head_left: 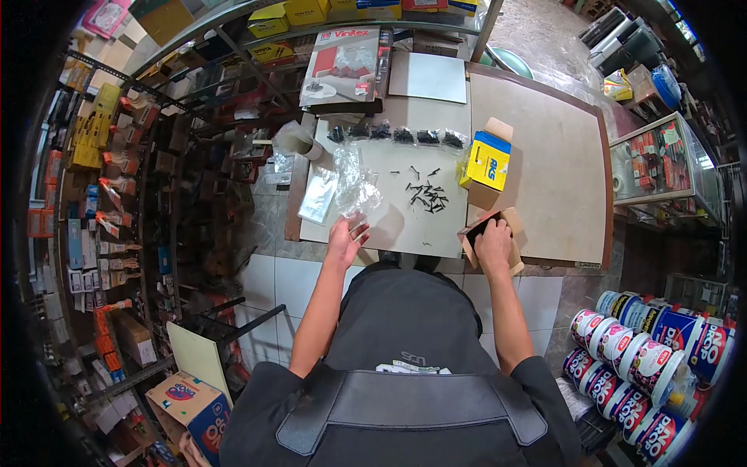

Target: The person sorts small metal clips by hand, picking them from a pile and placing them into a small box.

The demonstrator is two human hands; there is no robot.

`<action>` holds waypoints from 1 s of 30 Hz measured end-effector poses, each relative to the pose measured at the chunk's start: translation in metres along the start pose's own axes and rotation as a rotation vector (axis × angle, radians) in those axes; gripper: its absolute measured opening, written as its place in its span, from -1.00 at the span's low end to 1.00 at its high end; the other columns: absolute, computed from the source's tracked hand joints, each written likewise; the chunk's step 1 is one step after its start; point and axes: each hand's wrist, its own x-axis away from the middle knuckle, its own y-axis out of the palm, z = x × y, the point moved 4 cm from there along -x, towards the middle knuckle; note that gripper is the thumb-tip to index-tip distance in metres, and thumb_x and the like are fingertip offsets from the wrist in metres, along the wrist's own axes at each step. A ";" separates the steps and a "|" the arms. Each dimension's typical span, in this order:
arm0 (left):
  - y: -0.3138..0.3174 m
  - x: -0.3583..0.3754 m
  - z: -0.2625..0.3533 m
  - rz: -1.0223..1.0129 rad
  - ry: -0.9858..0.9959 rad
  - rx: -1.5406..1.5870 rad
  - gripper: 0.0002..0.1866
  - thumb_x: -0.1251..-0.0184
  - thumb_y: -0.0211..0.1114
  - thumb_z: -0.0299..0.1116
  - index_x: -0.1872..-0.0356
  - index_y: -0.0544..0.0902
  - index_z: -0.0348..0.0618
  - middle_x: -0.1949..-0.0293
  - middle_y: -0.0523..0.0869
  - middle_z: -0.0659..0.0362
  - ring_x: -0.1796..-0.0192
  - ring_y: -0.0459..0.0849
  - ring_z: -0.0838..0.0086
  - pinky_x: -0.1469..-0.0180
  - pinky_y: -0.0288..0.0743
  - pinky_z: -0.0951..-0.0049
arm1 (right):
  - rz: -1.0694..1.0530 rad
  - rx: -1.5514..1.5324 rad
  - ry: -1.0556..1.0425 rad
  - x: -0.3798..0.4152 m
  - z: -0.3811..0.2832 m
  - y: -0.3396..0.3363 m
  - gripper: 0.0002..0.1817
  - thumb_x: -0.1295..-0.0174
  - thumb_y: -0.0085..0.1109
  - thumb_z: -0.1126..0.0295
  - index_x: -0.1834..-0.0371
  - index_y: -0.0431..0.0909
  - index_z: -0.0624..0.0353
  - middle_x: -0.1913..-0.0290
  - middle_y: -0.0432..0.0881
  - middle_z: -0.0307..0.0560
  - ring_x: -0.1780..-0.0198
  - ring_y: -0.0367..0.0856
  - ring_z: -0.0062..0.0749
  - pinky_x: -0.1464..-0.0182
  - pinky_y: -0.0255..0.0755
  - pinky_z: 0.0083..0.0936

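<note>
On the table point(545, 171) a loose pile of dark screws point(428, 198) lies in the middle, with a few strays above it. My left hand point(347, 240) is at the table's front edge, fingers apart, at the lower end of a clear plastic bag point(358, 184); whether it grips the bag is unclear. Inside the mouth of an open cardboard box point(511, 233) are the fingers of my right hand point(494, 243), and what they hold is hidden. A yellow and blue box point(489, 161) stands behind it. Several filled bags of screws point(403, 135) form a row behind the pile.
Flat clear bags point(318, 194) and a roll of plastic point(299, 142) lie at the table's left. A Vinilex box point(340, 66) stands at the back. Shelves flank the left side, paint buckets point(647, 364) the lower right. Another person's hand point(189, 449) shows at the lower left.
</note>
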 end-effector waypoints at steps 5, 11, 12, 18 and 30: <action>0.011 -0.003 -0.001 -0.017 -0.010 -0.014 -0.64 -0.50 0.18 -0.29 -0.24 0.50 -0.11 -0.13 0.65 0.12 0.00 0.66 0.36 0.04 0.59 0.28 | 0.001 0.007 0.018 -0.003 -0.001 -0.006 -0.61 -0.15 0.30 0.38 -0.02 0.52 0.32 -0.03 0.56 0.19 -0.11 0.57 0.13 -0.11 0.56 -0.05; 0.018 -0.011 -0.003 -0.028 -0.015 -0.024 -0.61 -0.51 0.17 -0.29 -0.28 0.46 -0.11 -0.16 0.64 0.10 -0.01 0.66 0.35 0.03 0.59 0.28 | -0.055 -0.030 0.023 -0.007 0.003 -0.002 -0.64 -0.16 0.32 0.35 0.02 0.58 0.29 -0.02 0.59 0.19 -0.08 0.63 0.11 -0.11 0.58 -0.06; 0.020 -0.011 -0.003 -0.022 -0.013 -0.032 -0.61 -0.51 0.17 -0.29 -0.28 0.46 -0.12 -0.16 0.64 0.10 -0.01 0.66 0.35 0.03 0.59 0.28 | -0.075 -0.058 0.039 -0.008 0.005 -0.001 -0.64 -0.16 0.32 0.35 0.02 0.58 0.30 -0.01 0.60 0.20 -0.07 0.64 0.12 -0.11 0.59 -0.05; 0.026 -0.014 -0.008 -0.029 -0.011 -0.027 -0.63 -0.52 0.15 -0.29 -0.27 0.47 -0.12 -0.15 0.65 0.10 0.00 0.67 0.35 0.03 0.59 0.27 | -0.144 -0.108 0.027 -0.018 0.014 -0.001 -0.66 -0.16 0.32 0.34 0.04 0.60 0.29 0.01 0.65 0.21 -0.06 0.67 0.16 -0.10 0.59 -0.01; 0.045 -0.014 -0.020 0.008 -0.019 -0.019 -0.66 -0.52 0.09 -0.35 -0.25 0.48 -0.12 -0.14 0.65 0.10 0.00 0.67 0.34 0.04 0.59 0.26 | -0.154 -0.290 -0.097 -0.022 0.027 -0.014 -0.77 -0.12 0.29 0.43 0.17 0.64 0.30 0.19 0.73 0.23 0.07 0.69 0.16 0.01 0.55 -0.03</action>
